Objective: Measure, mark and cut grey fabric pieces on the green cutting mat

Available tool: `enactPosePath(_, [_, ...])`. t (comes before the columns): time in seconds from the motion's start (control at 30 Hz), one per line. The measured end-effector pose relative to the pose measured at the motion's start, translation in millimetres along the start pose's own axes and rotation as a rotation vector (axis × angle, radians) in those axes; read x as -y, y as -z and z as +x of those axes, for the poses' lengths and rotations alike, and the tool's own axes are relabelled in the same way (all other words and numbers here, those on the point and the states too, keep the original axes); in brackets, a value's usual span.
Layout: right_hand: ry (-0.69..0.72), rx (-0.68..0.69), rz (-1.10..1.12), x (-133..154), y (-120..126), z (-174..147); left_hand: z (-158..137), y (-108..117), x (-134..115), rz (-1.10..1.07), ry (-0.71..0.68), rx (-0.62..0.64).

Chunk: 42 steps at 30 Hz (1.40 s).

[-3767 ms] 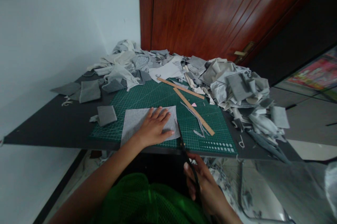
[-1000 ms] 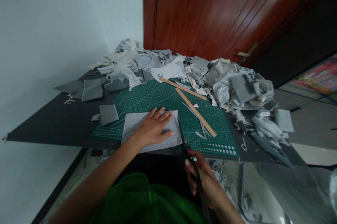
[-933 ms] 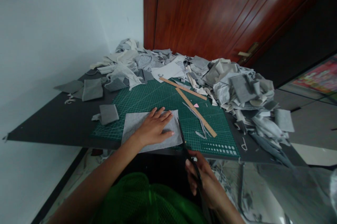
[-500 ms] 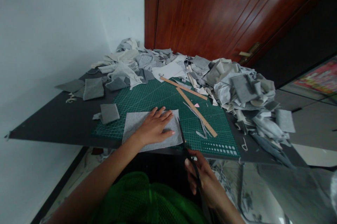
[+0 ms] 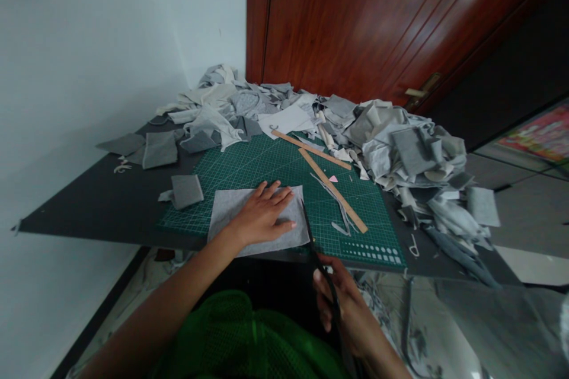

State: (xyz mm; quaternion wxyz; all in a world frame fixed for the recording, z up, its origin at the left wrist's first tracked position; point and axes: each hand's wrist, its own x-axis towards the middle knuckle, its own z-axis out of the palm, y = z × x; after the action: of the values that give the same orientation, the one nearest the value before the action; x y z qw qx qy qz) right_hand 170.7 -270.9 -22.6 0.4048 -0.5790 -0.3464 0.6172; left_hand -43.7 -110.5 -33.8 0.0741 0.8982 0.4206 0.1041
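Note:
My left hand [image 5: 264, 213] lies flat with fingers spread on a light grey piece of fabric [image 5: 226, 213], pressing it on the green cutting mat [image 5: 249, 162]. In my right hand [image 5: 340, 290], at the table's front edge, is a pair of dark scissors [image 5: 310, 239]. Their blades point away from me along the fabric's right edge. Whether the blades are parted is hard to make out. Thin grey fabric strips [image 5: 340, 213] curl on the mat to the right of the scissors.
Two wooden rulers [image 5: 333, 190] lie on the mat, with a small pink piece [image 5: 333, 178] beside them. Heaps of grey and white fabric [image 5: 404, 147] line the back and right of the dark table [image 5: 106, 207]. A folded grey piece [image 5: 186, 191] sits at the mat's left edge.
The whole view has shifted very slightly. Both hands, the fabric and the scissors keep practically the same places.

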Motion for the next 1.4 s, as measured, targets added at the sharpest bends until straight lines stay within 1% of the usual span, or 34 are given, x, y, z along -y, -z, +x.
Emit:
enactPosePath(0.17, [0.006,0.011,0.012,-2,-1,0,-1,0,0,0.002,-0.008,-0.014])
enactPosePath(0.53, [0.018,0.011,0.008,-1,1,0,0,4,-3,0.017,0.010,0.014])
enactPosePath(0.73, [0.023,0.027,-0.006,-2,2,0,0,3,-1,0.005,0.001,-0.006])
enactPosePath(1.0, [0.027,0.049,-0.028,1,1,-2,1,6,-3,0.009,0.010,0.031])
enactPosePath(1.23, [0.003,0.034,0.035,-2,3,1,-1,9,-5,0.013,0.022,0.054])
enactPosePath(1.4, [-0.027,0.044,0.087,-11,10,-7,-7,9,-13,-0.013,0.027,0.065])
